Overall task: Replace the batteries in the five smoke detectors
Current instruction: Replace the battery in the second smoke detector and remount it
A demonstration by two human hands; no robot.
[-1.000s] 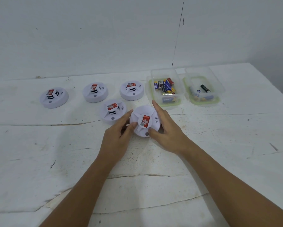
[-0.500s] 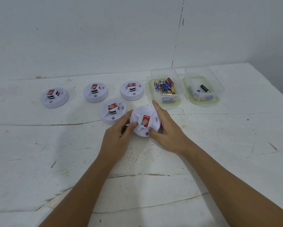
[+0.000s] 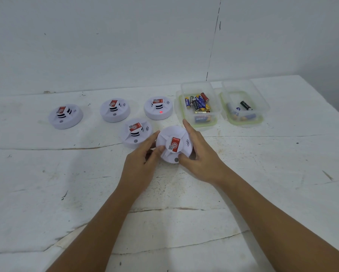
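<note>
Together the two hands hold one detector near the middle of the table, tilted so its face and red label turn toward the camera. The left hand has its grip on the detector's left rim, thumb on the near face and fingers reaching up along the edge. The right hand has its grip on the right rim, thumb pressed close to the small grey button at the near edge and fingers spread up behind the body.

Just left of the held one, touching or nearly touching the left fingers, a second detector lies flat. Three more sit in a row toward the far edge: a third detector showing a lit red dot, a fourth detector to its left, and a fifth detector farthest left. All carry red labels on raised centres.

Toward the far right corner stand two clear boxes with green rims. The left box, just beyond the right fingertips, holds many mixed batteries. The right box holds a few cells, one of them black.
</note>
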